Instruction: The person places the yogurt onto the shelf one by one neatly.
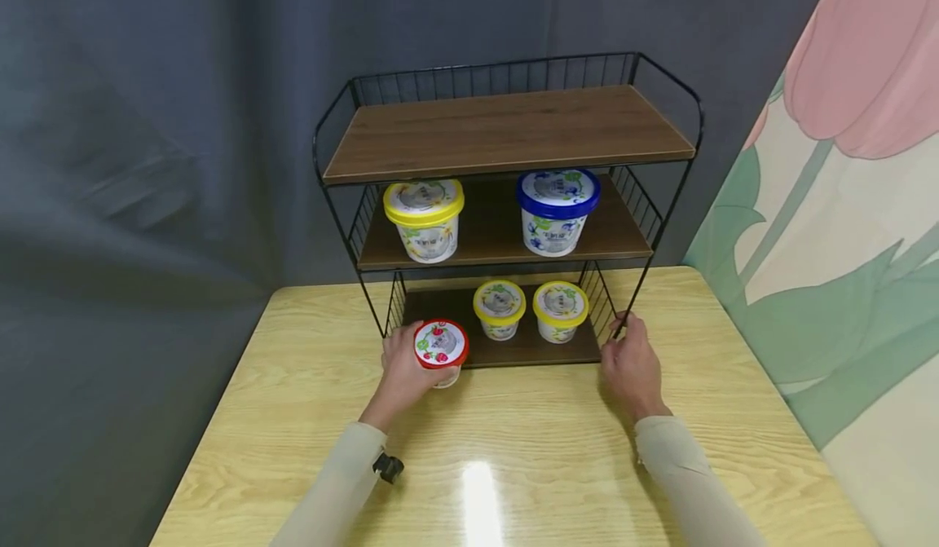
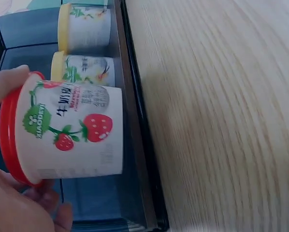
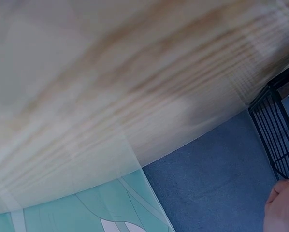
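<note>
My left hand point(image 1: 402, 369) grips a white paper cup with a red lid and strawberry print point(image 1: 441, 343), thumb on one side and fingers on the other. In the left wrist view the strawberry cup point(image 2: 77, 130) is at the front left of the bottom shelf point(image 2: 91, 198). My right hand point(image 1: 632, 366) holds the lower right front post of the black wire shelf rack point(image 1: 637, 293); the right wrist view catches only part of that hand at its edge. Two small yellow-lidded cups, one left point(image 1: 500, 309) and one right point(image 1: 561, 310), stand on the bottom shelf.
On the middle shelf stand a large yellow-lidded tub point(image 1: 429, 233) and a large blue-lidded tub point(image 1: 553, 229). Above is the brown top shelf point(image 1: 506, 131). The rack rests on a light wooden table point(image 1: 550, 449), with a dark curtain point(image 1: 147, 205) behind and a flower-patterned panel point(image 1: 858, 270) at right.
</note>
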`<state>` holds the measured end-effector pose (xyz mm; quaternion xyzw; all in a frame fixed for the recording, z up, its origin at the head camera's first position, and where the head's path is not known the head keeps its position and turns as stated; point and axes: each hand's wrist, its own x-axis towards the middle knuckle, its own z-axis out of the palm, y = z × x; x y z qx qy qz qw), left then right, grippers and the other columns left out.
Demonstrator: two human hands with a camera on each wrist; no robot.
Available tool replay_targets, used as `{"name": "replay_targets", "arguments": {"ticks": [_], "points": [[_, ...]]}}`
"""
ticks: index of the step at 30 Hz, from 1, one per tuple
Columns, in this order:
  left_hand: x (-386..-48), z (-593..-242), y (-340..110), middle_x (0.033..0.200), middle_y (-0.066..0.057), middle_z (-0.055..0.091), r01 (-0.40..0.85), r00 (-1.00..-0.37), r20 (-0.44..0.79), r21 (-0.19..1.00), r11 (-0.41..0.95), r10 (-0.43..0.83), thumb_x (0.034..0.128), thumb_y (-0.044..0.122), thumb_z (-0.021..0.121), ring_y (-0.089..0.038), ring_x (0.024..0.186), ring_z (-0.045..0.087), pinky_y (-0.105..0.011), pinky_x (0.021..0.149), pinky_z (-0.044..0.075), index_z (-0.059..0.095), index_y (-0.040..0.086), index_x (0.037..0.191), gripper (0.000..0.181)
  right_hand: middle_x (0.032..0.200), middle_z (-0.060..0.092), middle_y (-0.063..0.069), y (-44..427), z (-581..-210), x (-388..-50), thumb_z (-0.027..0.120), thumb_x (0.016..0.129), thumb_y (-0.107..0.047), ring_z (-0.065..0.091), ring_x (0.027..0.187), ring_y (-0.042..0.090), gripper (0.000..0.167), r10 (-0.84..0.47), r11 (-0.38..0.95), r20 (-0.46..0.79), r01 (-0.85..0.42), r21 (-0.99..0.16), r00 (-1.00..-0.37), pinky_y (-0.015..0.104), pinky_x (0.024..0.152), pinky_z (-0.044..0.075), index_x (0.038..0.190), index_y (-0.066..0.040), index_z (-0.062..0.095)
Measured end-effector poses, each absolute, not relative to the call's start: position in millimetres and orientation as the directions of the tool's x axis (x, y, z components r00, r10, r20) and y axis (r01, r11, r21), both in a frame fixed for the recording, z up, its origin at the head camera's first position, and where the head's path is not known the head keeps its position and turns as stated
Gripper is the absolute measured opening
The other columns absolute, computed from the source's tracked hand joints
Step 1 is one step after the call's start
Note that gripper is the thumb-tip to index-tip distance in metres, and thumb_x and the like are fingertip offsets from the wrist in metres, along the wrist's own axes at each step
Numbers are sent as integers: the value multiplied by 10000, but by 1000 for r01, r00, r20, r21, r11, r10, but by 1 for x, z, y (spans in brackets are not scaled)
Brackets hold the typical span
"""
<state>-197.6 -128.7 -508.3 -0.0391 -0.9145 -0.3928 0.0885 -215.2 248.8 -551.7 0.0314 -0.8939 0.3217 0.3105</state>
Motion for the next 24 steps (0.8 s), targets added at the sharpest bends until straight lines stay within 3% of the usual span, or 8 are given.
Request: {"name": "replay_targets", "arguments": {"ticks": [8,13,15,20,24], "points": [[-212,-505,-124,1344,-242,489,74,-992,122,694,717,-15,656,328,907,-431,1307,414,-600,1082,341,401,-28,1461,1015,954,553,143,246,-550,-215,515,878,-25,580,640,256,331,130,790,568,-262,-555,-813,380,513,420,1208,-13,506],[-227,-484,-125,1359,-232,545,101,-995,36,551,829,97,674,370,895,-442,1361,398,-560,1163,274,448,-45,1422,965,964,553,147,248,-549,-215,503,877,-24,587,642,262,324,136,795,578,-259,-548,-805,394,508,429,1201,-15,504],[-234,-476,-125,1356,-222,550,114,-992,2,480,870,129,670,391,897,-428,1325,440,-544,1147,313,466,-33,1412,957,960,554,145,249,-549,-215,499,880,-29,585,644,260,325,141,793,577,-257,-552,-804,393,513,427,1206,-24,500],[-247,-465,-123,1496,-248,426,69,-988,-105,372,926,116,689,435,881,-463,1372,396,-574,1111,365,390,-2,1493,1039,930,553,127,249,-551,-214,499,892,-42,565,642,238,336,147,783,557,-248,-570,-817,377,530,414,1227,-38,492],[-258,-459,-122,1558,-238,363,45,-981,-160,351,935,107,711,436,872,-479,1443,298,-601,1154,292,348,21,1528,1055,900,540,120,249,-551,-214,498,891,-38,547,624,230,338,148,781,563,-253,-571,-813,373,526,405,1229,-36,490]]}}
